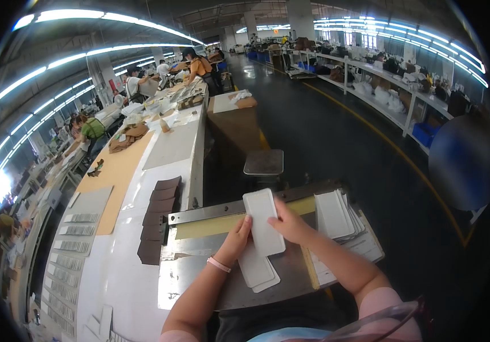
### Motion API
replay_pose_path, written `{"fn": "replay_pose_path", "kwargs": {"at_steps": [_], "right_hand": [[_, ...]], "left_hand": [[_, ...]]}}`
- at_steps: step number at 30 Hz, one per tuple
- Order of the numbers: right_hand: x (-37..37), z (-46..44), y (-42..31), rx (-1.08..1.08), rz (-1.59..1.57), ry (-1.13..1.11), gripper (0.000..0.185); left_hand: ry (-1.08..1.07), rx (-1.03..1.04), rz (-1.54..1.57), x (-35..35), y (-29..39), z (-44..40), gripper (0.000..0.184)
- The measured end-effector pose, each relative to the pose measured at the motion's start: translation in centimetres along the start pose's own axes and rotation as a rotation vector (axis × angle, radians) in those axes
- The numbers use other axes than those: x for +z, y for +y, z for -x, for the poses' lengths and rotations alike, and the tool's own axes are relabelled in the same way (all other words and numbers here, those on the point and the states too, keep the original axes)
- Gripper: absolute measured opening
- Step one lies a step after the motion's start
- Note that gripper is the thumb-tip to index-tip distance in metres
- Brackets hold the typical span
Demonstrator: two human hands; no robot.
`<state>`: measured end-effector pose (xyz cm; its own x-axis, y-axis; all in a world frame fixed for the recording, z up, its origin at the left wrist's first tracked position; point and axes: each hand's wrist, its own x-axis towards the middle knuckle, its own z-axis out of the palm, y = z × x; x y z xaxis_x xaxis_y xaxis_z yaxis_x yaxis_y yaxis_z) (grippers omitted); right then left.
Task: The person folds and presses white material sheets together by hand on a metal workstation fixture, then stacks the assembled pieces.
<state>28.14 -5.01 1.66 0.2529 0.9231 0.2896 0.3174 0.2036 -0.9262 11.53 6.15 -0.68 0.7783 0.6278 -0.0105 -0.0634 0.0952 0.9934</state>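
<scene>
A white rectangular panel (264,222) with rounded corners and a raised-looking border is held up between my two hands. My left hand (237,240) grips its left edge, with the thumb on the front face. On the other side, my right hand (290,224) pinches the right edge. Below and partly behind it, more white panels (258,272) lie over the metal work surface (185,273); the held panel hides their upper part. To the right of my right hand, a fanned stack of similar white panels (333,214) rests on the surface.
Dark brown folded pieces (159,219) lie overlapped on the long white table (116,262) at left, beside rows of small grey strips (68,262). A stool (263,162) stands beyond the work surface. Several people work farther along the table. Shelves (370,88) line the aisle.
</scene>
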Motion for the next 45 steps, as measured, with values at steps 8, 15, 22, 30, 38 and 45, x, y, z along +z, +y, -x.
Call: {"fn": "replay_pose_path", "kwargs": {"at_steps": [8,15,22,30,38,45], "right_hand": [[-1.4,-1.1,3.9,-0.127,0.591,0.162,0.056],[0.4,-0.9,4.6,-0.164,1.096,-0.074,0.032],[1.1,-0.6,4.7,-0.077,1.059,-0.184,0.045],[0.9,-0.7,4.6,-0.163,1.022,-0.113,0.055],[0.9,-0.8,4.7,-0.167,1.005,-0.067,0.058],[1.1,-0.7,4.6,-0.145,1.04,-0.056,0.058]], "left_hand": [[-0.019,0.09,-0.444,0.8,-0.4,0.0,0.041],[-0.006,0.548,-1.501,1.0,0.3,0.3,0.075],[-0.155,0.261,-1.479,0.2,0.0,0.1,0.086],[-0.087,0.282,-1.434,0.0,-0.4,-0.5,0.066],[-0.084,0.257,-1.428,0.0,0.4,-0.4,0.063],[-0.081,0.274,-1.452,0.2,0.4,-0.2,0.069]]}}
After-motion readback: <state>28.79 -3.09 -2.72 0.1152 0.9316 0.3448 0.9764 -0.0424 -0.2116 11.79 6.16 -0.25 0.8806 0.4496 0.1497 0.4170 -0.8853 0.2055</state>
